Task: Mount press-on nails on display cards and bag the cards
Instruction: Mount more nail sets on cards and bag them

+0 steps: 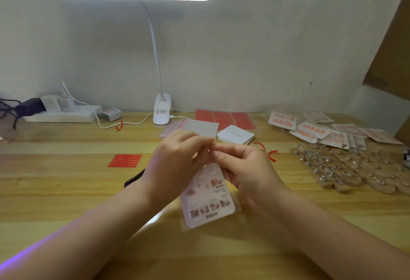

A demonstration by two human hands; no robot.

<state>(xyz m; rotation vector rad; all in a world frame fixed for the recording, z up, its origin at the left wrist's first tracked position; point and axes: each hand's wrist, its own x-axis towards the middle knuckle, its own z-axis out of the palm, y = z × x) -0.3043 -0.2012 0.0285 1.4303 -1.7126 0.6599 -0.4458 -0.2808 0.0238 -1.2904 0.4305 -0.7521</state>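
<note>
A printed display card inside a clear plastic bag (pixel 208 199) hangs over the wooden table (pixel 66 191), its lower end near the tabletop. My left hand (pixel 177 160) and my right hand (pixel 241 166) both pinch the bag's top edge, fingertips meeting at the centre. The upper part of the card is hidden behind my fingers. Behind my hands lie a stack of clear bags (pixel 195 127) and a stack of blank white cards (pixel 235 135).
Bagged nail cards (pixel 315 131) lie at the back right, with wooden boards of metal nail stands (pixel 346 166) in front. Red adhesive strips (pixel 125 160) lie left, red sheets (pixel 226 118) behind. A clip lamp (pixel 162 111), power strip (pixel 62 113) and dark phone (pixel 134 177) stand around.
</note>
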